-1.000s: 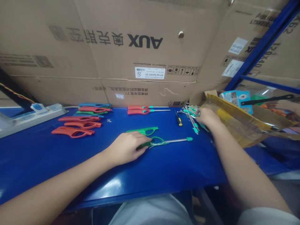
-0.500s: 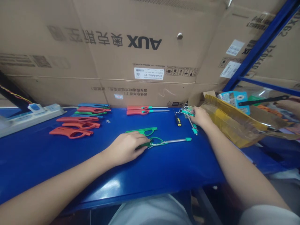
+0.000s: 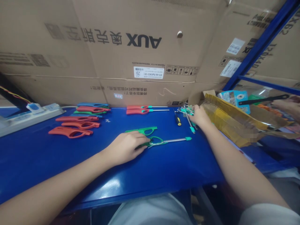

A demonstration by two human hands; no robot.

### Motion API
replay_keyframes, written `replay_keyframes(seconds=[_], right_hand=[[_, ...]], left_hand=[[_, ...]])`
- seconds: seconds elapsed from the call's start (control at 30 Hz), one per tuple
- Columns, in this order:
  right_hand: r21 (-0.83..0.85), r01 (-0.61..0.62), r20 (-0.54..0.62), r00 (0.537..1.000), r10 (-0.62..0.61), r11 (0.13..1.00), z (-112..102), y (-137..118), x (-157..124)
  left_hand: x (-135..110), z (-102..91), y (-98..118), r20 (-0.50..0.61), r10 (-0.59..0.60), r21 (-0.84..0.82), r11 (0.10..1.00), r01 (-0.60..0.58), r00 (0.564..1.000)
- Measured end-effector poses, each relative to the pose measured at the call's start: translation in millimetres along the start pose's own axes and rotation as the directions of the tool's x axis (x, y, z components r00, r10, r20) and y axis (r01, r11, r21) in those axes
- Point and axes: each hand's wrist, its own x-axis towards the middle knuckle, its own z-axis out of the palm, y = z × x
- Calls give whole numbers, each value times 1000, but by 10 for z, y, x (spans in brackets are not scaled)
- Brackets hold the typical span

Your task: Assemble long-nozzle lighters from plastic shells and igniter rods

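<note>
My left hand rests on the table with its fingers closed around the handle of a green long-nosed lighter. The lighter's metal tube with its teal tip points right, and the fingers cover most of the handle. Just beyond it lies a separate green handle shell, partly behind my knuckles. My right hand reaches into a heap of metal lighter tubes with teal ends and small wire parts. Its fingertips are bent into the heap, and what they pinch is hidden. Left of that heap lies a yellow-and-black screwdriver.
Red lighter shells and blue and green ones lie at the left, near a white power strip. Two red lighters lie by the cardboard wall. A taped carton stands right; another person's hand is beyond it.
My right hand has shifted only slightly at the heap of tubes, and one tube there has moved a little. My left hand and the green lighter stay in place.
</note>
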Motion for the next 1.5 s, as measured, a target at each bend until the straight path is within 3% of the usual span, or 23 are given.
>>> replay_keyframes(seconds=[0.2, 0.3, 0.5, 0.83, 0.97, 1.07, 1.13, 1.2, 1.3, 1.5], right_hand=[[-29, 18, 106, 994, -15, 999, -44, -9, -7], [-36, 18, 106, 994, -15, 999, -6, -25, -5], [2, 21, 32, 999, -21, 1000, -2, -14, -11], [173, 181, -165, 974, -153, 968, -123, -128, -132], [362, 350, -214, 933, -289, 864, -176, -326, -230], [540, 420, -94, 891, -444, 729, -156, -530, -403], [793, 362, 34, 776, -629, 490, -122, -656, -547], [884, 307, 57, 678, -733, 353, -83, -750, -674], [836, 411, 32, 623, -781, 362, -34, -820, -774], [659, 634, -61, 582, -811, 406, -64, -758, -695]], left_hand=[[16, -19, 8, 10, -1, 11, 1000, 1, 1000], [21, -21, 10, 7, 3, 14, 1000, -3, 1000], [11, -18, 4, 8, 9, 20, 1000, -9, 1000], [5, -60, -10, 9, 13, 34, 999, -13, 1000], [9, -91, -8, 8, 15, 40, 999, -16, 1000], [10, -117, -11, 22, 15, 27, 1000, -16, 1000], [7, -142, -11, 45, 4, 23, 1000, -5, 999], [-1, -170, -9, 71, -12, 32, 999, 10, 997], [-13, -206, -8, 99, -26, 63, 998, 19, 995], [-16, -265, -11, 109, -22, 58, 998, 16, 994]])
